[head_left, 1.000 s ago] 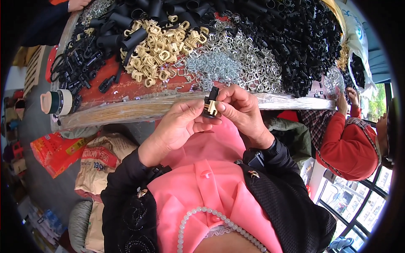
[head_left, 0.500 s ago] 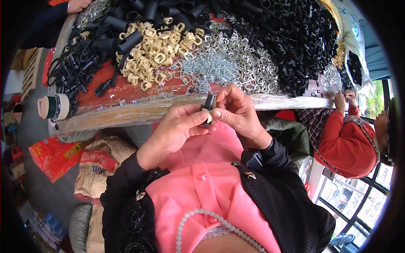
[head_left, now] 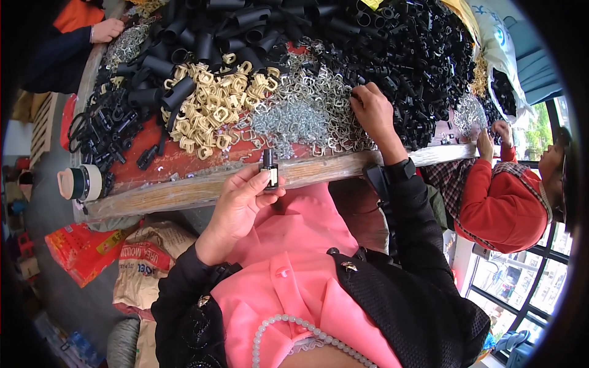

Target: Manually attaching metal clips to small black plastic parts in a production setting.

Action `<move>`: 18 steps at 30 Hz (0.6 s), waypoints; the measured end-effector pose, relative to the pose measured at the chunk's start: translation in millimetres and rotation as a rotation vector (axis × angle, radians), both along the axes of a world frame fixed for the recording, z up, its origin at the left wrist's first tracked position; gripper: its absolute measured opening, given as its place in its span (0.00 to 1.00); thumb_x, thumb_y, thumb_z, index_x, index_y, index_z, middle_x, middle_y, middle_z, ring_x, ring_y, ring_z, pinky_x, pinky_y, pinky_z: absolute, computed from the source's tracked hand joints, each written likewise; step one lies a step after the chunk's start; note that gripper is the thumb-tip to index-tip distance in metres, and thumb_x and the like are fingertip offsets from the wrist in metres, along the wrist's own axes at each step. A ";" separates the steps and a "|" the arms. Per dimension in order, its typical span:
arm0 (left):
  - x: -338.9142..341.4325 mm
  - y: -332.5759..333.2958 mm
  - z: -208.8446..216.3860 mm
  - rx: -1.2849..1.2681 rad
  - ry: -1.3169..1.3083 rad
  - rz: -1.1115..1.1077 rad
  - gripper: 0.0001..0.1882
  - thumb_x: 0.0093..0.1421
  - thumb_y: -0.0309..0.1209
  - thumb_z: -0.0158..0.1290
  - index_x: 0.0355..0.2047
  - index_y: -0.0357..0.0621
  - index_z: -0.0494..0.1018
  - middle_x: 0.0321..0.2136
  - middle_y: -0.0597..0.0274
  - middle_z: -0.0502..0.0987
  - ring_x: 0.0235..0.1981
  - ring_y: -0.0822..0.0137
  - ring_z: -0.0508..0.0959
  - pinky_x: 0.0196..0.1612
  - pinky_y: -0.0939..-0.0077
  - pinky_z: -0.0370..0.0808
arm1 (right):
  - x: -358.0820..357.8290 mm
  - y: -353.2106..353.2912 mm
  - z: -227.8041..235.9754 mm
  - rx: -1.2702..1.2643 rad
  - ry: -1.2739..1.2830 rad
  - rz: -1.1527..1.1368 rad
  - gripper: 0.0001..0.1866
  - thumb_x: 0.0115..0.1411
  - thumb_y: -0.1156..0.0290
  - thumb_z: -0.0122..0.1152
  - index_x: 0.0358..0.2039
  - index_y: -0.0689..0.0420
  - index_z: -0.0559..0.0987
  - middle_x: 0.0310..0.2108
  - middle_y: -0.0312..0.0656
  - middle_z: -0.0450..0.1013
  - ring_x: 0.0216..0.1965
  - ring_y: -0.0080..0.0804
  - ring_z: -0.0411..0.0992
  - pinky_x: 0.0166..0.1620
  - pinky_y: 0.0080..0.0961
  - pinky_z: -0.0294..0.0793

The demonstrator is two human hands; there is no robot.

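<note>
Between the thumb and fingers of my left hand is a small black plastic fitting with a cream piece set in it, held upright in front of the table edge. My right hand reaches across the table to where the bright metal clips meet a heap of small black plastic parts. Its fingers are pinched together at the heap; what lies between the tips is hidden. Left of the metal clips sits a pile of cream plastic rings.
Black tubes fill the far side, and black parts lie at left. Tape rolls stand at the wrapped wooden edge. Sacks are on the floor. Co-workers' hands show at far left and right.
My right hand has let go of the fitting and moved away and right to the black heap. My left hand, still gripping the fitting, has shifted left and slightly closer to me.
</note>
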State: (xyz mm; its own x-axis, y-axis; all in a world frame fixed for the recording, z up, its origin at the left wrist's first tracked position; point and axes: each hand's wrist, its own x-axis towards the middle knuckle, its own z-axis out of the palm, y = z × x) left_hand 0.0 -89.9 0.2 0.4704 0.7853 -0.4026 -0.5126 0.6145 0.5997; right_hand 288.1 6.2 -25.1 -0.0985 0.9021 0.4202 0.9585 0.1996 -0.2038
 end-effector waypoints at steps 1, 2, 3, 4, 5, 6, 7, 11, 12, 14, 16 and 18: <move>0.3 0.2 0.2 0.003 0.001 0.000 0.15 0.56 0.30 0.45 0.41 0.33 0.65 0.30 0.54 0.73 0.29 0.68 0.75 0.29 0.85 0.73 | 3.2 0.6 -0.9 0.002 0.066 0.016 0.07 0.49 0.75 0.55 0.30 0.60 0.73 0.22 0.40 0.67 0.19 0.26 0.65 0.23 0.19 0.64; 0.8 0.4 0.4 -0.003 0.001 0.008 0.15 0.56 0.30 0.45 0.41 0.33 0.65 0.30 0.54 0.73 0.29 0.68 0.75 0.29 0.85 0.73 | 5.7 0.2 -1.0 0.003 0.131 0.031 0.06 0.49 0.75 0.54 0.29 0.61 0.73 0.22 0.39 0.67 0.19 0.25 0.65 0.23 0.19 0.63; 0.1 -0.2 -0.3 -0.011 0.001 0.021 0.15 0.56 0.30 0.45 0.41 0.33 0.65 0.30 0.54 0.73 0.29 0.68 0.75 0.29 0.85 0.73 | 4.9 -0.2 -0.8 0.002 0.196 0.052 0.05 0.50 0.75 0.54 0.29 0.61 0.73 0.21 0.37 0.67 0.19 0.23 0.64 0.22 0.19 0.63; -0.4 -0.7 -0.6 -0.019 0.000 0.034 0.15 0.56 0.30 0.45 0.41 0.33 0.65 0.30 0.54 0.73 0.29 0.68 0.75 0.29 0.85 0.73 | 3.8 -2.7 -0.7 0.002 0.196 0.055 0.05 0.50 0.75 0.54 0.29 0.61 0.73 0.21 0.37 0.67 0.19 0.23 0.64 0.22 0.19 0.63; -0.7 -0.9 -0.2 -0.019 0.000 0.037 0.15 0.56 0.30 0.45 0.41 0.33 0.65 0.30 0.54 0.73 0.29 0.68 0.75 0.29 0.85 0.73 | 2.3 -7.8 -0.4 -0.091 0.429 0.051 0.05 0.51 0.75 0.53 0.29 0.62 0.73 0.21 0.36 0.67 0.19 0.22 0.64 0.23 0.18 0.63; -0.5 -0.6 0.8 -0.014 0.001 0.036 0.15 0.56 0.30 0.45 0.41 0.34 0.65 0.30 0.54 0.73 0.29 0.68 0.75 0.29 0.85 0.73 | 0.5 -14.3 -0.1 -0.185 0.661 0.046 0.05 0.51 0.75 0.53 0.29 0.62 0.72 0.22 0.34 0.67 0.20 0.21 0.64 0.23 0.17 0.62; -0.2 -0.3 1.8 -0.009 0.003 0.034 0.15 0.56 0.30 0.45 0.41 0.34 0.65 0.30 0.54 0.73 0.29 0.68 0.75 0.29 0.85 0.74 | -1.4 -21.1 0.5 -0.280 0.893 0.040 0.05 0.52 0.75 0.53 0.29 0.62 0.72 0.22 0.33 0.67 0.21 0.19 0.64 0.23 0.16 0.62; 1.0 -1.0 4.1 0.019 -0.007 0.012 0.15 0.55 0.30 0.46 0.42 0.34 0.65 0.30 0.54 0.73 0.29 0.69 0.75 0.30 0.85 0.74 | -29.2 -47.9 16.4 -0.449 1.523 0.254 0.07 0.52 0.75 0.53 0.31 0.63 0.71 0.21 0.28 0.65 0.22 0.15 0.62 0.25 0.12 0.62; 1.1 -1.8 5.1 0.030 -0.012 0.003 0.15 0.55 0.30 0.46 0.42 0.34 0.65 0.31 0.54 0.73 0.29 0.69 0.75 0.30 0.85 0.74 | -37.7 -54.6 20.9 -0.455 1.524 0.262 0.07 0.52 0.75 0.53 0.31 0.63 0.71 0.21 0.28 0.65 0.22 0.15 0.62 0.25 0.12 0.62; 1.4 -4.5 7.5 0.034 -0.016 0.005 0.15 0.55 0.30 0.46 0.42 0.34 0.65 0.31 0.54 0.73 0.29 0.69 0.75 0.30 0.85 0.74 | -55.6 -68.6 30.5 -0.538 1.642 0.340 0.07 0.52 0.75 0.54 0.31 0.62 0.72 0.22 0.30 0.66 0.23 0.16 0.63 0.27 0.12 0.63; 1.5 -6.7 10.7 0.044 -0.026 -0.013 0.15 0.55 0.30 0.47 0.41 0.35 0.65 0.31 0.55 0.73 0.29 0.69 0.75 0.31 0.85 0.74 | -71.3 -80.2 37.1 -0.586 1.702 0.384 0.07 0.52 0.74 0.54 0.31 0.62 0.72 0.23 0.31 0.67 0.23 0.16 0.63 0.28 0.12 0.64; 1.2 -9.2 13.2 0.051 -0.025 -0.006 0.15 0.55 0.30 0.47 0.41 0.35 0.65 0.31 0.55 0.73 0.29 0.69 0.75 0.31 0.85 0.74 | -84.6 -89.4 42.1 -0.640 1.671 0.418 0.07 0.52 0.75 0.53 0.32 0.62 0.71 0.25 0.34 0.67 0.25 0.18 0.64 0.30 0.14 0.64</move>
State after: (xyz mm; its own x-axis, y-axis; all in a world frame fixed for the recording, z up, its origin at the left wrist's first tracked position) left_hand 1.1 -99.2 13.4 0.4850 0.8014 -0.3501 -0.5241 0.5868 0.6172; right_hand 203.5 -83.2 17.0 -0.2216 0.9736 -0.0545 -0.3879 -0.1393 -0.9111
